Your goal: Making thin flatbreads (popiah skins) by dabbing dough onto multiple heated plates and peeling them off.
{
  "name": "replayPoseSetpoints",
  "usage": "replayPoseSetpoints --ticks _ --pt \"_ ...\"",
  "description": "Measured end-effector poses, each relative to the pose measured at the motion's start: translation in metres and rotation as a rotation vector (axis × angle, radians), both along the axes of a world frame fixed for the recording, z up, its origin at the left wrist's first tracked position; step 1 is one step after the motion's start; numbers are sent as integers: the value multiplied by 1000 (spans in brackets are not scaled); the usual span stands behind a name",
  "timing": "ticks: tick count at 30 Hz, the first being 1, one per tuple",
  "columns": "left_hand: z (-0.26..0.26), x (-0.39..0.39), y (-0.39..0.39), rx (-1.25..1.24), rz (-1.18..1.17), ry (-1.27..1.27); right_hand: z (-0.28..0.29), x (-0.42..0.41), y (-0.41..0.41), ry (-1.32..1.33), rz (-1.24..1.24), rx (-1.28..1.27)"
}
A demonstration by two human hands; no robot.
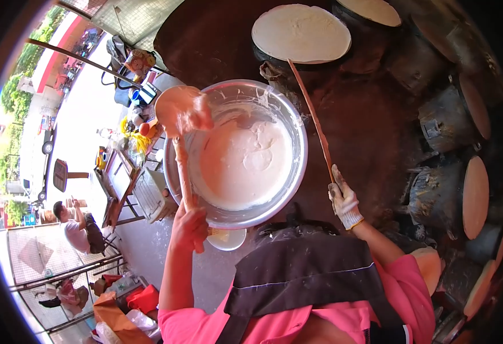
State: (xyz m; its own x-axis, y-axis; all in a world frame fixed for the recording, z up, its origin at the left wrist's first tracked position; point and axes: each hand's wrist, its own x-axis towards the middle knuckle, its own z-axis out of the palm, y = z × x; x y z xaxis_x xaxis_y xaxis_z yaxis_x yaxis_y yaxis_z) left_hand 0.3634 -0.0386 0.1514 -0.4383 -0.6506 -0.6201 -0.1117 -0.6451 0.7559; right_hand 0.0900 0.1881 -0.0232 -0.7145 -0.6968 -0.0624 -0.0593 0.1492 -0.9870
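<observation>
My bare left hand is closed around the stick handle of a round batter ladle. The ladle's bowl is raised over the left rim of a large metal basin, and pale batter on it looks blurred. Thick white batter fills the basin's bottom. In a white knit glove, my right hand grips a long thin wooden stick. The stick's far tip reaches the near edge of a round, batter-covered griddle, though contact is not certain.
More round griddles on drum-like stoves curve along the right, including one stove. A pale bowl sits below the basin. On the left are a white crate, bags and a seated person by a mesh fence.
</observation>
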Motion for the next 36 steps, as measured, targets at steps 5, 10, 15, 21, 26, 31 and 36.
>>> replayPoseSetpoints --ticks 5,10,15,21,26,31,36 --pt "-78 -58 -88 152 -32 134 -3 -6 -19 -170 118 22" --pt "-66 -121 -120 481 -100 521 -10 -42 -16 -73 89 -46" --pt "43 -197 -115 159 -85 484 -16 -107 11 -149 38 7" --pt "161 -341 -136 84 -453 761 -13 -223 32 -69 -25 -39" --pt "220 -517 -149 247 -709 774 -11 -317 61 -31 -129 11" --pt "227 -697 -149 369 -957 696 -10 -384 84 -145 -283 -50" --pt "194 -872 -118 408 -1017 574 -12 -447 92 -122 -430 -14"
